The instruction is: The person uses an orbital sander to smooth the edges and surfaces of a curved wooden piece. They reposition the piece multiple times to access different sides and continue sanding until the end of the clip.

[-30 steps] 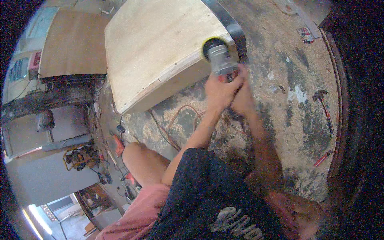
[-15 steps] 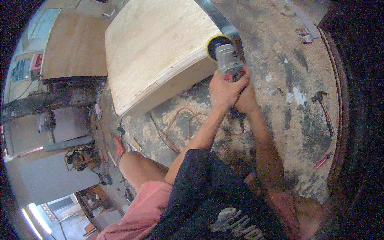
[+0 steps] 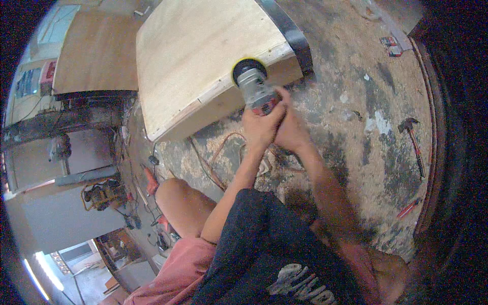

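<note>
Both hands grip a grey and red angle grinder [image 3: 252, 87] fitted with a round, yellow-rimmed disc [image 3: 247, 65]. My left hand [image 3: 258, 126] is wrapped round its body on the left side. Against it from the right lies my right hand [image 3: 292, 128], closed and a little blurred, its fingers partly hidden. The disc sits over the near top edge of a big pale plywood box [image 3: 198, 51], left of the corner; its contact face is hidden. A dark strip [image 3: 287, 25] covers the box's right side.
On the stained floor at right lie a hammer [image 3: 415, 145], a red tool [image 3: 408, 209] and a small red-and-white packet [image 3: 391, 47]. An orange-brown cord [image 3: 219, 150] curls below the box. A plywood panel [image 3: 96, 51] and a yellow-and-black machine [image 3: 104, 194] are at left.
The grinder, with both hands on it, has moved left along the box's near edge, away from the right corner. More of the dark strip and corner shows.
</note>
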A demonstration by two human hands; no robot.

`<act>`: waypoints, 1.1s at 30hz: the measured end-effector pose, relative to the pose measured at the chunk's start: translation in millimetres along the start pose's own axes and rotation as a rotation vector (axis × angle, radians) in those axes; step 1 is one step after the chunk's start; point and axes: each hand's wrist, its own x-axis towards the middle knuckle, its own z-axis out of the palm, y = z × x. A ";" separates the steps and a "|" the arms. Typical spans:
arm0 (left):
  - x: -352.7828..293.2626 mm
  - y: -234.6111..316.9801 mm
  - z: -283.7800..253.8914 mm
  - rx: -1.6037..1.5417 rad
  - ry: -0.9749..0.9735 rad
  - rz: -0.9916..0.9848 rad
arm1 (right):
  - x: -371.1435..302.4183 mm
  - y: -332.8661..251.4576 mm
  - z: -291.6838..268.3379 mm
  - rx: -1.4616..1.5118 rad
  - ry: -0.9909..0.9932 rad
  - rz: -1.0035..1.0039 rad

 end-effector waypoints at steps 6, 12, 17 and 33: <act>14.3 8.8 35.1 0.160 -0.094 0.130 | -1.0 0.7 -17.3 0.109 0.267 0.057; 4.0 -30.4 -16.9 -0.074 0.034 -0.023 | 0.8 -3.8 24.5 -0.050 0.029 0.017; 18.7 -28.9 -21.8 -0.065 -0.004 0.078 | 3.0 -17.1 27.7 0.119 0.033 0.050; 32.5 60.7 12.2 0.125 -0.266 0.049 | 13.4 -54.4 -22.3 0.025 0.373 0.069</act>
